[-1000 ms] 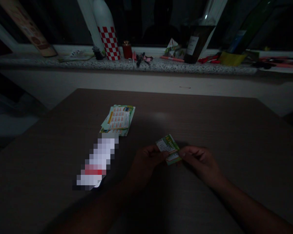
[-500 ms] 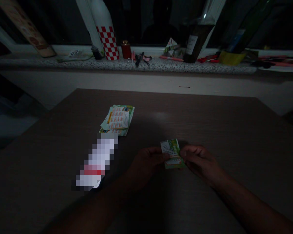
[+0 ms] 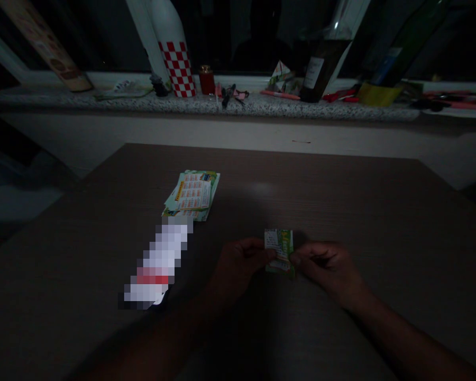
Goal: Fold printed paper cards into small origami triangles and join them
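Observation:
In dim light, both hands pinch a small green and white printed card just above the brown table. My left hand grips its left edge with closed fingers. My right hand grips its right edge, fingers curled. The card stands nearly upright, narrow side toward me. A fanned stack of similar printed cards lies on the table to the upper left of my hands.
A blurred-out white and red flat object lies left of my hands. Beyond the table a stone windowsill carries a red-checked white bottle, a small red jar, dark bottles, pens and clutter.
The card has turned between my fingers from a tilted, broad face to a narrower upright one and shifted slightly right. The stack and blurred object stayed put.

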Motion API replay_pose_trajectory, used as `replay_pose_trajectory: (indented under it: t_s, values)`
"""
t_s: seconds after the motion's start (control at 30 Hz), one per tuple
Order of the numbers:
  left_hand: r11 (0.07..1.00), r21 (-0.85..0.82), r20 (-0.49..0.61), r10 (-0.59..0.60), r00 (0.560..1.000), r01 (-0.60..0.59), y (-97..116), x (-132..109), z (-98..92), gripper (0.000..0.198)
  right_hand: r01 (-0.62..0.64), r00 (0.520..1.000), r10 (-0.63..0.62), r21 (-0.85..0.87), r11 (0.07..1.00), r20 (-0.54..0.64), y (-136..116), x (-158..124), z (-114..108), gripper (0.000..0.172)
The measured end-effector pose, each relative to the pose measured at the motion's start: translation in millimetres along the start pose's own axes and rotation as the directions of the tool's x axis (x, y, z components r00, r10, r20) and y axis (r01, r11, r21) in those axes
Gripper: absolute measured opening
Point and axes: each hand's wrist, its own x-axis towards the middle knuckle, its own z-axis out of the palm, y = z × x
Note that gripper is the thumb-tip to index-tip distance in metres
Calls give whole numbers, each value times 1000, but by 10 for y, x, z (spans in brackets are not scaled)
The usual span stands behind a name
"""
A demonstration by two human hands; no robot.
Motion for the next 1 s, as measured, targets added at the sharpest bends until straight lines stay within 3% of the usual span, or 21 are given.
replay_pose_trajectory:
  t_s: [0.23, 0.3, 0.37, 0.47, 0.53, 0.63, 0.77, 0.87, 0.93, 1.0]
  values:
    - [999, -1, 29, 53, 998, -53, 36, -22, -16, 16, 77, 995, -82, -91, 993, -54, 51, 30, -21, 12]
    - [998, 11, 18, 69, 997, -69, 29, -26, -19, 16, 141, 982, -152, -99, 985, -113, 67, 18, -22, 5]
    - [996, 31, 4, 80, 997, -80, 16, -26, -23, 15, 242, 947, -276, -198, 950, -167, 71, 0, -33, 11]
    - [992, 63, 12, 106, 994, -106, -1, -25, -30, 15, 389, 883, -459, -396, 832, -96, 61, -11, -56, 15]
    - [989, 81, 18, 122, 992, -123, -2, -27, -31, 16, 446, 864, -503, -428, 786, -23, 54, 1, -61, 16]
    - [987, 100, 7, 128, 992, -128, 4, -31, -24, 18, 432, 887, -462, -398, 809, 23, 48, 29, -42, 15]
    - [984, 119, 19, 134, 991, -136, 17, -41, -13, 20, 317, 941, -339, -358, 878, 1, 33, 45, -3, 3]
    - [968, 179, 42, 173, 984, -178, 63, -71, -29, 27, 272, 960, -280, -326, 906, 24, 21, 40, 2, 6]
    - [913, 323, 53, 246, 968, -250, 118, -99, -62, 32, 267, 963, -261, -329, 906, 63, 20, 34, -12, 7]
    - [780, 518, 101, 353, 930, -352, 183, -121, -107, 30, 281, 960, -260, -355, 892, 105, 25, 26, -33, 7]
